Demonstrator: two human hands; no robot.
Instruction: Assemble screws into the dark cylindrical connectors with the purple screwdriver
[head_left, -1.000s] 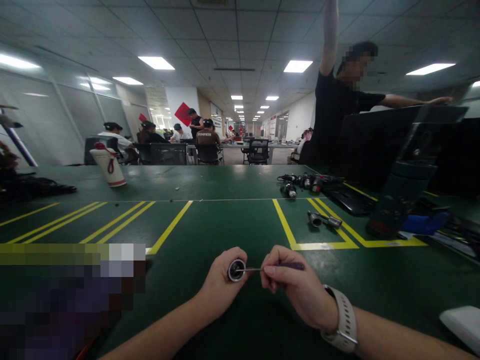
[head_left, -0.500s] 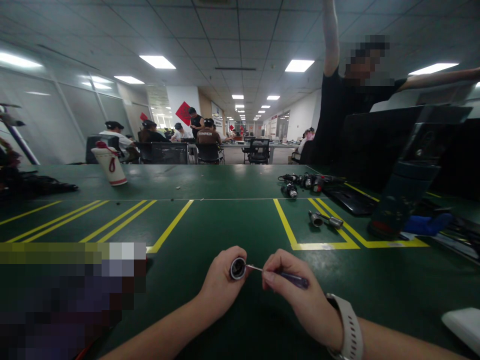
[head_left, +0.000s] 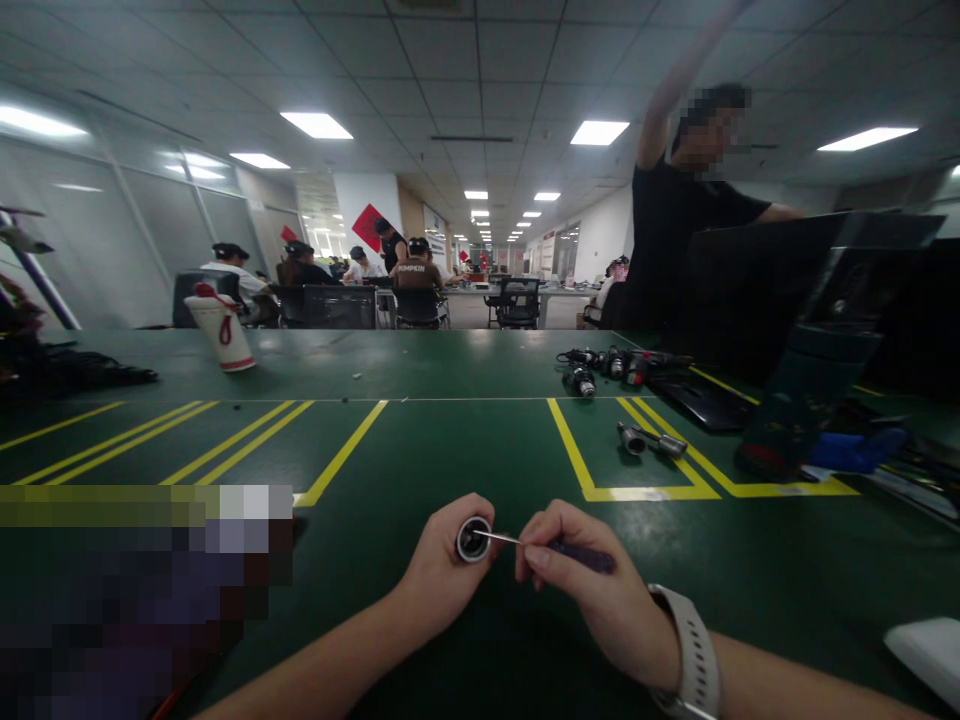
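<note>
My left hand is wrapped round a metal cylinder, its open, dark end facing me. Inside that end some small parts show, too dark to make out. My right hand pinches a screwdriver-like tool with a dark handle. The thin metal shaft points left, and its tip reaches into the mouth of the cylinder. Both hands are above the green table, near its front edge.
Two metal cylindrical parts lie beyond my right hand, with several dark cable-like parts behind. A dark bottle stands right; a white cup stands far left. A person in black is behind a monitor.
The tool has shifted slightly left, so its tip is now within the cylinder's mouth. The cylinder has turned a little. The person at the back right has lowered an arm.
</note>
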